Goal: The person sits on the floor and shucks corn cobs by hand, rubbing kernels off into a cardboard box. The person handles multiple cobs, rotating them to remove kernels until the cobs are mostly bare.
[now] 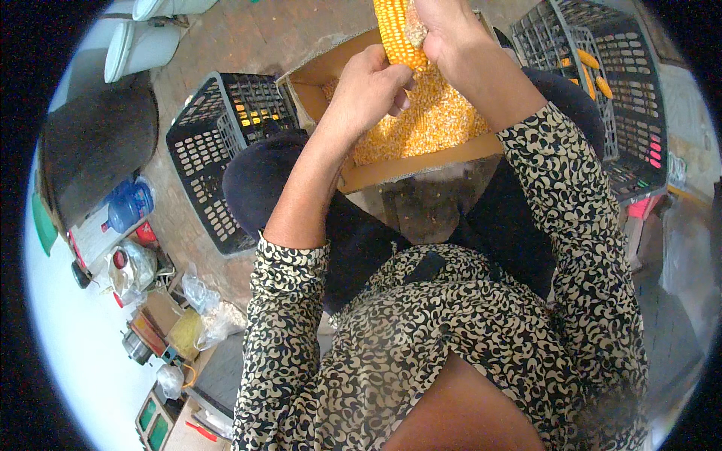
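Note:
My left hand (375, 84) grips the lower end of a yellow corn cob (393, 31), its thumb against the kernels. My right hand (448, 28), partly cut off by the top edge, holds a pale, bare corncob (416, 28) pressed along the right side of the yellow cob. Below both hands stands a cardboard box (389, 171) between the knees, with a thick layer of loose corn kernels (431, 124) inside. The tips of both cobs are out of view at the top.
A black plastic crate (206, 163) stands left of the box, with yellow pieces showing through its slats. Another black crate (632, 84) at the right holds several corn cobs (603, 87). A blue water jug (130, 206) and plastic bags (217, 321) lie farther left.

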The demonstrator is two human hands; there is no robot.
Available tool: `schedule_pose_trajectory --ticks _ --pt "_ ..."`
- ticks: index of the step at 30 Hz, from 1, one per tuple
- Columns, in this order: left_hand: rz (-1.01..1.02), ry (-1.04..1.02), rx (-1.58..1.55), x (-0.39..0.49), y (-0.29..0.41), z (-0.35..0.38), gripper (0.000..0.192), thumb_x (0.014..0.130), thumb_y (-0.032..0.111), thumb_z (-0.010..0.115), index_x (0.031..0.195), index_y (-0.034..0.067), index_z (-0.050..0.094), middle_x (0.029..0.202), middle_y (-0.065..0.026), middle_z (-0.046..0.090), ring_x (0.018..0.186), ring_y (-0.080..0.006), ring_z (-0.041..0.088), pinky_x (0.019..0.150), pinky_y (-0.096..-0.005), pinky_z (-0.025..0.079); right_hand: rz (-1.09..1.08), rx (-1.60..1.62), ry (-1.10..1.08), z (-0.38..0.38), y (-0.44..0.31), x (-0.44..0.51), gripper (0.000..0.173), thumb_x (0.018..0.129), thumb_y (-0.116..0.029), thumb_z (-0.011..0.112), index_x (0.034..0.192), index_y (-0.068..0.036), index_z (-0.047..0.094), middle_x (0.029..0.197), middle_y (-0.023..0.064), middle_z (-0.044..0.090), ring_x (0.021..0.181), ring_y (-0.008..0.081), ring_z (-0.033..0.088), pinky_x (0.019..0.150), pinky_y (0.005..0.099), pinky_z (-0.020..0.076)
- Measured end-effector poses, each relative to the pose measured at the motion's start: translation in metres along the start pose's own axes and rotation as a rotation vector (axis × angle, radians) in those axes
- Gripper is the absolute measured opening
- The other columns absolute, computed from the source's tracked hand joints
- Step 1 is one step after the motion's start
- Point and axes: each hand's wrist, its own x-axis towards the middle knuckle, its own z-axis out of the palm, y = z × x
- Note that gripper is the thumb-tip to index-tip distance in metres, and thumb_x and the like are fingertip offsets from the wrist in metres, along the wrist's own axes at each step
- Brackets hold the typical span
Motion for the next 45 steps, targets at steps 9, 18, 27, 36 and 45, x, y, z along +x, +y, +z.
schedule_pose_trajectory --ticks 9,18,27,36,45 --pt "-0.034 -0.019 -0.277 -0.004 0.007 0.001 0.009 0.087 0.008 0.053 0.091 0.001 0.057 0.074 -0.0039 0.06 0.055 -0.0096 0.056 0.049 -0.0235 0.046 0.023 0.111 0.024 -0.003 -0.004 0.013 0.031 0.091 -0.02 0.058 0.111 0.004 0.055 0.095 0.0122 0.061 0.085 0.023 0.058 0.076 0.0339 0.0459" --pt "-0.079 -0.034 -0.31 -0.01 0.023 -0.003 0.023 0.092 0.011 0.051 0.11 0.0 0.06 0.096 -0.0078 0.066 0.067 -0.0131 0.066 0.049 -0.0202 0.048 0.038 0.127 -0.046 -0.019 -0.005 0.03 0.025 0.089 -0.023 0.064 0.103 -0.003 0.062 0.084 0.0087 0.066 0.072 0.0203 0.064 0.067 0.0342 0.0534" --pt "-0.106 -0.11 -0.439 -0.012 0.023 -0.007 0.026 0.093 0.012 0.049 0.114 -0.002 0.056 0.1 -0.0125 0.066 0.072 -0.0166 0.068 0.051 -0.0233 0.051 0.002 0.096 -0.041 -0.025 0.002 0.035 0.025 0.091 -0.026 0.06 0.102 -0.004 0.061 0.086 0.0109 0.067 0.074 0.022 0.065 0.068 0.0355 0.0543" --pt "0.015 -0.206 -0.858 -0.005 0.009 -0.01 0.033 0.095 0.017 0.046 0.118 -0.005 0.052 0.103 -0.0183 0.064 0.082 -0.0232 0.068 0.062 -0.0283 0.057 -0.163 0.272 -0.229 -0.004 -0.005 0.013 0.064 0.094 -0.018 0.055 0.136 -0.022 0.007 0.106 0.0117 0.057 0.082 0.0225 0.06 0.073 0.0352 0.0516" --pt "0.115 -0.169 -0.776 -0.001 0.007 -0.011 0.035 0.096 0.017 0.044 0.119 -0.008 0.053 0.105 -0.0193 0.064 0.084 -0.0233 0.068 0.07 -0.0307 0.058 -0.222 0.318 -0.291 -0.003 -0.007 0.011 0.088 0.098 -0.014 0.05 0.151 -0.036 -0.017 0.107 0.0092 0.053 0.084 0.0201 0.056 0.072 0.0347 0.0505"
